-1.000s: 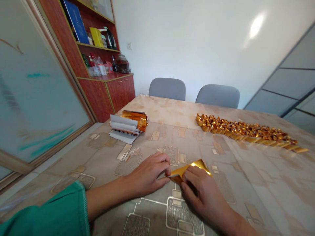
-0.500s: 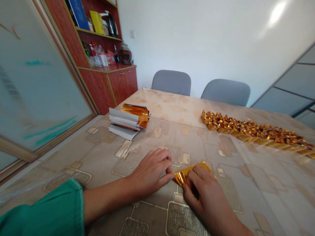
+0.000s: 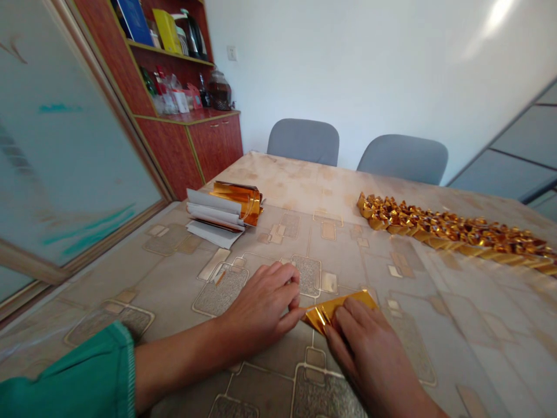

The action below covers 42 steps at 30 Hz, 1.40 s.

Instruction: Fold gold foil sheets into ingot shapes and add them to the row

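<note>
A partly folded sheet of gold foil paper (image 3: 321, 313) lies on the patterned tablecloth (image 3: 270, 377) in front of me. My left hand (image 3: 272, 299) has its fingers curled, the thumb and fingertips pinching the paper's left corner. My right hand (image 3: 363, 337) is closed over the right part of the sheet, its fingers pressing it against the table and hiding much of it. Farther off to the left rests a stack of gold and white paper sheets (image 3: 217, 209). Rows of folded gold foil pieces (image 3: 444, 226) stretch along the right side of the table.
Two grey chairs (image 3: 302, 141) stand at the far table edge, before a white wall. A red-brown cabinet (image 3: 215, 145) with bottles, a kettle (image 3: 191, 35) and a glass jar (image 3: 220, 90) is at the back left. A frosted sliding door (image 3: 73, 162) borders the left side.
The gold foil paper has a flap folded over at its left end and lies flatter. Both hands stay on it with small finger shifts. The camera view has moved slightly.
</note>
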Motion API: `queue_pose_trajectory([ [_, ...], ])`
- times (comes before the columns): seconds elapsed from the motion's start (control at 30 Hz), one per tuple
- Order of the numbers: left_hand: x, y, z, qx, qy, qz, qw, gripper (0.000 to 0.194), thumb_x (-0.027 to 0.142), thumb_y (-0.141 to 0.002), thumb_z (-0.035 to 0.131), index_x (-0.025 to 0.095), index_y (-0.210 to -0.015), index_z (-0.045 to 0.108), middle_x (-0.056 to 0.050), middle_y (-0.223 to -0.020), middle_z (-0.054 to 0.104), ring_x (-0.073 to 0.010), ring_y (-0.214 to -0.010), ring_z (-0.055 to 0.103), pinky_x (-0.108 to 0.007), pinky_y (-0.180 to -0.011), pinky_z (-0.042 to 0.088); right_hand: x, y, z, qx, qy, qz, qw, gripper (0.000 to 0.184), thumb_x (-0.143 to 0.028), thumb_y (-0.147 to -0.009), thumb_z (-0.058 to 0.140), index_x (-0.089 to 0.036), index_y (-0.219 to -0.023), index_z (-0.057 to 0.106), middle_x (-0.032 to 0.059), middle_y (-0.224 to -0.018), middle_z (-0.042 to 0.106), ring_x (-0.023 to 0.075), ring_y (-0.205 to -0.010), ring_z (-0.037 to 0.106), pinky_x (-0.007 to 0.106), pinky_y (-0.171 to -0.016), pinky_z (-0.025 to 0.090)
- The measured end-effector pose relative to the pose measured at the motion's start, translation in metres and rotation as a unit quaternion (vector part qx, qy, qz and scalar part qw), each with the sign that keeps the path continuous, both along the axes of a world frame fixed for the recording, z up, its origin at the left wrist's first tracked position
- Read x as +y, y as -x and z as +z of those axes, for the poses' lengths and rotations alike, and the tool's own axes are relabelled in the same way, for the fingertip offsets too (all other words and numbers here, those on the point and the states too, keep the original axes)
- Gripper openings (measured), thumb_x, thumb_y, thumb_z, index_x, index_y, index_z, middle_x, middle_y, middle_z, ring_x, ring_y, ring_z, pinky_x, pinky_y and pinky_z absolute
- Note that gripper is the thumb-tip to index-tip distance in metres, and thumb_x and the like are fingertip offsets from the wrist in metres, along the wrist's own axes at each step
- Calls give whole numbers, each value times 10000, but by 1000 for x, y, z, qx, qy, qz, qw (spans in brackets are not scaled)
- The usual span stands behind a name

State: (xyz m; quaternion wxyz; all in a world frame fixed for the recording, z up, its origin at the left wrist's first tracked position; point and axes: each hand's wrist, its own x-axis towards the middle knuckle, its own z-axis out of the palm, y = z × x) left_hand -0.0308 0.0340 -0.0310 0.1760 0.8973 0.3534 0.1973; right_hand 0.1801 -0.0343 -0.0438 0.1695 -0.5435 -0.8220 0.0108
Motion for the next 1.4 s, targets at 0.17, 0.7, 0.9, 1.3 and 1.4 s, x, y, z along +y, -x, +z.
queue_pose_trajectory([
  [0.17,2,1,-1,-4,2,-3,1000,161,185,-825,681,177,-732,550,-27,-994,575,-208,-948,521,-339,-795,369,1,0,-2,-7,-22,-1,1000,215,-215,-919,528,-230,-705,544,49,-716,605,209,-621,553,336,-601,385],
  [0.7,-4,0,-2,-43,29,2,999,138,311,-896,646,185,-858,603,-35,-959,579,-216,-932,513,-361,-815,389,2,1,-1,26,-21,6,999,228,-195,-940,458,-227,-739,559,30,-734,600,194,-622,542,310,-610,352],
  [0.9,-6,-1,0,-43,36,17,998,104,197,-836,656,179,-782,569,-24,-924,570,-212,-922,510,-360,-809,379,3,1,0,24,-27,0,999,200,-192,-908,486,-231,-719,541,23,-705,583,199,-607,537,305,-602,341],
  [1.3,-4,-1,1,-25,30,49,998,92,166,-834,642,181,-768,580,-17,-890,593,-207,-886,523,-358,-785,389,3,4,-3,21,-11,-27,999,122,-155,-825,542,-227,-729,528,23,-714,578,210,-611,552,311,-595,348],
  [1.4,-5,4,6,-58,-6,42,997,95,162,-926,532,179,-864,603,-25,-897,616,-195,-877,534,-348,-780,402,3,5,-2,19,-13,-30,999,121,-148,-822,548,-223,-729,530,22,-710,578,210,-613,555,312,-599,351],
])
